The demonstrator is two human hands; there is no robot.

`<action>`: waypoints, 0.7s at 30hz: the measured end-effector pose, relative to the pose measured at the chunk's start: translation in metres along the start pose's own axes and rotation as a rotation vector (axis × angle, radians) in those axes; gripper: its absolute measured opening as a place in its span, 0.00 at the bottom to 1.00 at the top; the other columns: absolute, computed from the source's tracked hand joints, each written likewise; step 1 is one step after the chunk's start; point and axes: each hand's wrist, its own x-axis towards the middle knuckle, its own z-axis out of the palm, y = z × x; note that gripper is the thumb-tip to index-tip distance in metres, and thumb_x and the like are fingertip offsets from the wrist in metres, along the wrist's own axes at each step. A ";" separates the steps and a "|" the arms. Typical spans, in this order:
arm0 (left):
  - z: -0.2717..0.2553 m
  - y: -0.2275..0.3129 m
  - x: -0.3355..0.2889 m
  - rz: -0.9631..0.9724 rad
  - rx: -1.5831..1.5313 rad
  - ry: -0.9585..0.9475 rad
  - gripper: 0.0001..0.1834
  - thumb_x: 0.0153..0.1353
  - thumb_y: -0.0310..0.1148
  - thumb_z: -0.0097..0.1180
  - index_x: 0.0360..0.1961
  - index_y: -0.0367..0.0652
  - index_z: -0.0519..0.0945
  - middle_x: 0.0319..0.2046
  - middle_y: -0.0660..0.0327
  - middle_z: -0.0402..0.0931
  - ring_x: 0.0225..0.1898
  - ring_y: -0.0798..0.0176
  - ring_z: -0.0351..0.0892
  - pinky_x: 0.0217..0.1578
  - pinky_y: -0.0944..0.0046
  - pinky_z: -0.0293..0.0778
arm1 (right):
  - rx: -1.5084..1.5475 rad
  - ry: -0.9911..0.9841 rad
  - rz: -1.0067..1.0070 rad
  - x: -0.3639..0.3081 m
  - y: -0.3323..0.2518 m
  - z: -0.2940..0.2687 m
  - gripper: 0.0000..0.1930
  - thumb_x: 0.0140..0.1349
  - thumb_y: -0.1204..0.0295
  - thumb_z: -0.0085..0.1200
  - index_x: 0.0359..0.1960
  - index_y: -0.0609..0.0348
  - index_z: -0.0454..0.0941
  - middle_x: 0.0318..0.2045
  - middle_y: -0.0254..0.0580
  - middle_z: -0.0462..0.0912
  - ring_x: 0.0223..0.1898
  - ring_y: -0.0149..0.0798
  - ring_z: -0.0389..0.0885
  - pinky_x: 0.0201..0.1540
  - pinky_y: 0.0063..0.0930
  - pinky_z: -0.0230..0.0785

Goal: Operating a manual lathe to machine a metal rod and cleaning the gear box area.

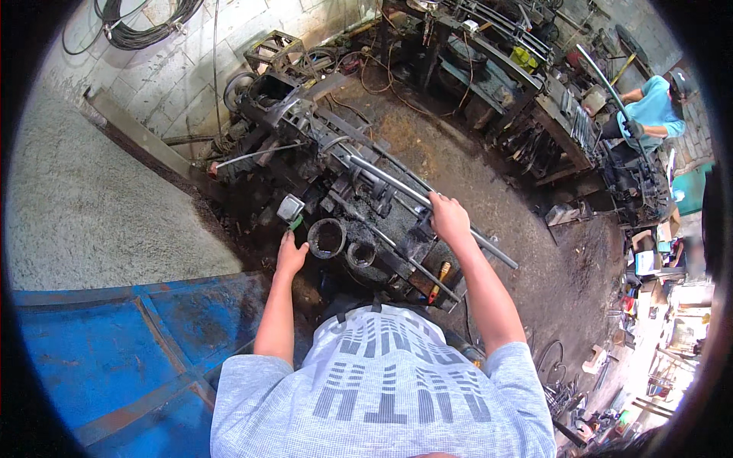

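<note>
My right hand (450, 220) is closed round a long steel bar (393, 181) that lies slantwise along a dark, greasy machine (359, 191). The bar's free end sticks out to the right, past the hand. My left hand (290, 256) is at the machine's near left side, thumb apart from the fingers. Its fingertips reach up to a green piece (295, 223) under a small grey box (290, 207), seemingly touching it. Beside this hand stand a large round ring-like container (327, 238) and a smaller one (361, 253). A brush with a yellow-and-red handle (439, 282) lies on the machine's near end.
A blue metal panel (92, 351) covers the lower left, below a grey concrete slab (114, 206). Coiled black cable (149, 27) hangs on the wall. Dark workbenches (496, 84) stand at the back. Far right, another person (655, 114) in a light blue shirt holds a long bar.
</note>
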 end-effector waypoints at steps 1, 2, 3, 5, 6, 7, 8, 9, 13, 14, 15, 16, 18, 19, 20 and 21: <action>-0.002 0.000 -0.001 0.011 0.094 -0.005 0.39 0.58 0.38 0.60 0.65 0.27 0.60 0.67 0.39 0.56 0.68 0.44 0.58 0.66 0.56 0.58 | -0.001 -0.005 0.006 0.000 0.000 0.001 0.18 0.53 0.77 0.51 0.47 0.52 0.73 0.37 0.49 0.82 0.42 0.54 0.81 0.43 0.45 0.76; -0.005 0.004 -0.002 0.023 0.189 -0.011 0.39 0.59 0.39 0.60 0.65 0.27 0.61 0.67 0.39 0.56 0.69 0.44 0.56 0.67 0.56 0.56 | -0.006 -0.013 -0.005 0.002 0.001 0.003 0.19 0.53 0.76 0.51 0.49 0.52 0.73 0.37 0.49 0.82 0.42 0.54 0.81 0.43 0.44 0.76; -0.007 0.009 -0.003 0.024 0.191 -0.020 0.39 0.59 0.39 0.60 0.65 0.27 0.61 0.67 0.39 0.56 0.69 0.44 0.56 0.67 0.56 0.56 | -0.011 -0.021 -0.015 0.004 0.002 0.003 0.20 0.53 0.76 0.51 0.50 0.52 0.73 0.38 0.49 0.82 0.42 0.53 0.81 0.44 0.44 0.75; -0.008 0.013 -0.003 0.006 0.204 -0.027 0.38 0.59 0.39 0.60 0.65 0.27 0.61 0.67 0.40 0.56 0.68 0.44 0.57 0.67 0.56 0.57 | -0.002 -0.057 -0.001 0.006 0.005 0.001 0.19 0.54 0.76 0.50 0.50 0.53 0.73 0.38 0.50 0.82 0.43 0.53 0.81 0.46 0.44 0.75; -0.008 0.010 -0.002 0.016 0.212 -0.018 0.38 0.58 0.39 0.60 0.64 0.27 0.62 0.67 0.40 0.56 0.68 0.44 0.57 0.67 0.56 0.57 | 0.008 -0.057 -0.011 0.006 0.005 0.000 0.19 0.54 0.76 0.50 0.50 0.53 0.74 0.38 0.50 0.82 0.43 0.53 0.81 0.46 0.44 0.75; -0.008 0.009 -0.003 0.014 0.213 -0.021 0.38 0.58 0.39 0.60 0.64 0.27 0.62 0.67 0.40 0.56 0.68 0.44 0.57 0.67 0.56 0.57 | 0.019 -0.056 -0.021 0.005 0.004 -0.002 0.19 0.54 0.76 0.49 0.49 0.53 0.74 0.38 0.50 0.82 0.43 0.54 0.81 0.46 0.44 0.75; -0.008 0.010 -0.002 0.012 0.219 -0.014 0.38 0.58 0.39 0.60 0.64 0.26 0.62 0.67 0.40 0.57 0.68 0.44 0.58 0.66 0.56 0.58 | 0.031 -0.051 -0.019 0.004 0.003 -0.005 0.18 0.54 0.76 0.48 0.49 0.53 0.74 0.38 0.50 0.83 0.43 0.54 0.81 0.46 0.44 0.74; -0.007 0.011 -0.002 0.010 0.225 -0.006 0.38 0.58 0.39 0.60 0.64 0.26 0.63 0.67 0.40 0.57 0.68 0.44 0.59 0.66 0.56 0.59 | 0.030 -0.053 -0.016 0.004 0.003 -0.003 0.18 0.54 0.76 0.48 0.49 0.53 0.74 0.38 0.50 0.83 0.43 0.54 0.81 0.46 0.44 0.74; -0.005 0.013 0.000 0.017 0.218 0.008 0.38 0.57 0.39 0.60 0.63 0.26 0.64 0.66 0.39 0.59 0.67 0.43 0.60 0.65 0.55 0.60 | 0.019 -0.069 -0.015 0.005 0.005 -0.003 0.18 0.54 0.76 0.49 0.49 0.53 0.74 0.38 0.49 0.83 0.43 0.54 0.81 0.45 0.44 0.74; -0.004 0.012 0.000 0.026 0.237 0.015 0.37 0.57 0.39 0.60 0.63 0.26 0.64 0.65 0.39 0.59 0.66 0.42 0.61 0.65 0.54 0.60 | 0.016 -0.102 -0.011 0.004 0.005 -0.005 0.18 0.54 0.76 0.49 0.49 0.53 0.74 0.38 0.49 0.82 0.43 0.54 0.81 0.45 0.45 0.74; -0.004 0.011 0.001 0.036 0.256 0.022 0.37 0.57 0.39 0.60 0.62 0.26 0.64 0.65 0.38 0.59 0.65 0.41 0.62 0.64 0.54 0.61 | 0.015 -0.103 -0.011 0.003 0.004 -0.004 0.18 0.54 0.76 0.49 0.49 0.53 0.74 0.38 0.49 0.82 0.43 0.54 0.81 0.45 0.45 0.74; -0.004 0.010 0.001 0.035 0.256 0.023 0.37 0.57 0.39 0.60 0.62 0.26 0.64 0.65 0.38 0.59 0.65 0.41 0.62 0.64 0.54 0.61 | 0.020 -0.069 -0.021 0.001 0.004 -0.002 0.18 0.54 0.76 0.49 0.49 0.53 0.74 0.38 0.49 0.82 0.43 0.54 0.81 0.46 0.45 0.74; -0.006 0.016 0.000 0.016 0.279 0.003 0.37 0.57 0.39 0.59 0.62 0.25 0.64 0.65 0.37 0.59 0.64 0.40 0.64 0.63 0.53 0.62 | 0.023 -0.036 -0.027 0.001 0.004 -0.004 0.18 0.54 0.76 0.49 0.48 0.53 0.74 0.38 0.49 0.82 0.43 0.54 0.81 0.46 0.45 0.74; -0.005 0.020 -0.001 0.017 0.279 0.002 0.37 0.57 0.39 0.59 0.62 0.25 0.64 0.65 0.37 0.59 0.64 0.40 0.64 0.63 0.53 0.62 | 0.022 -0.058 -0.019 0.002 0.004 -0.005 0.17 0.54 0.76 0.50 0.48 0.53 0.74 0.38 0.49 0.82 0.43 0.54 0.81 0.46 0.45 0.74; -0.005 0.022 -0.002 0.015 0.291 -0.002 0.36 0.57 0.39 0.59 0.62 0.25 0.64 0.65 0.37 0.59 0.63 0.40 0.64 0.63 0.53 0.63 | 0.023 -0.079 -0.012 0.003 0.001 -0.007 0.17 0.54 0.75 0.50 0.47 0.53 0.73 0.38 0.49 0.82 0.43 0.54 0.80 0.46 0.45 0.75; -0.006 0.023 -0.002 0.014 0.303 -0.007 0.36 0.57 0.39 0.58 0.62 0.25 0.64 0.65 0.36 0.58 0.63 0.39 0.65 0.62 0.53 0.64 | 0.024 -0.077 -0.014 0.003 0.001 -0.009 0.17 0.54 0.75 0.50 0.47 0.53 0.73 0.38 0.49 0.82 0.43 0.54 0.80 0.46 0.45 0.75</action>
